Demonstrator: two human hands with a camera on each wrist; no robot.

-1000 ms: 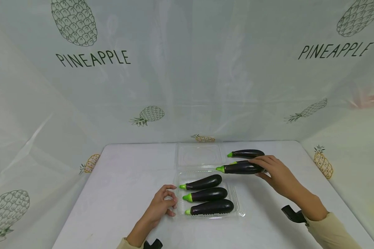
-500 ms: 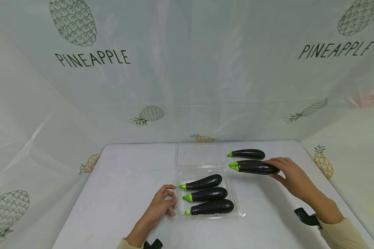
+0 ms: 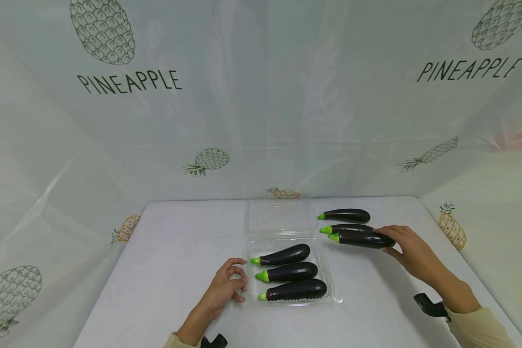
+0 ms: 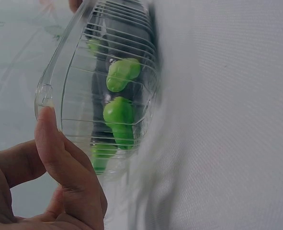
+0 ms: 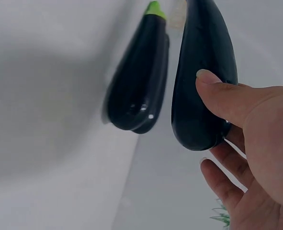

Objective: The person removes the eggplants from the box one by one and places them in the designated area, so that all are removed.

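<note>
My right hand (image 3: 413, 249) grips the rounded end of a dark purple eggplant (image 3: 361, 239), its green stem end pointing left. In the right wrist view, the thumb (image 5: 218, 93) presses one side of that eggplant (image 5: 198, 52) while fingers support the other. Just behind it lies a second eggplant (image 3: 350, 226), partly covered in the head view, and farther back a third eggplant (image 3: 348, 215). My left hand (image 3: 222, 287) sits at the left side of a clear plastic clamshell container (image 3: 324, 265), loosely bent; one fingertip touches the rim in the left wrist view.
Inside the container base, eggplants lie in a column: a back eggplant (image 3: 287, 254), a middle eggplant (image 3: 289, 271) and a front eggplant (image 3: 297, 290). The container's clear lid (image 3: 278, 217) lies folded open behind it. A white table (image 3: 178, 241) meets a pineapple-print curtain (image 3: 261, 111).
My right hand has moved right and slightly nearer with the eggplant, so more of the eggplant behind it shows. The left hand and the container have stayed put.
</note>
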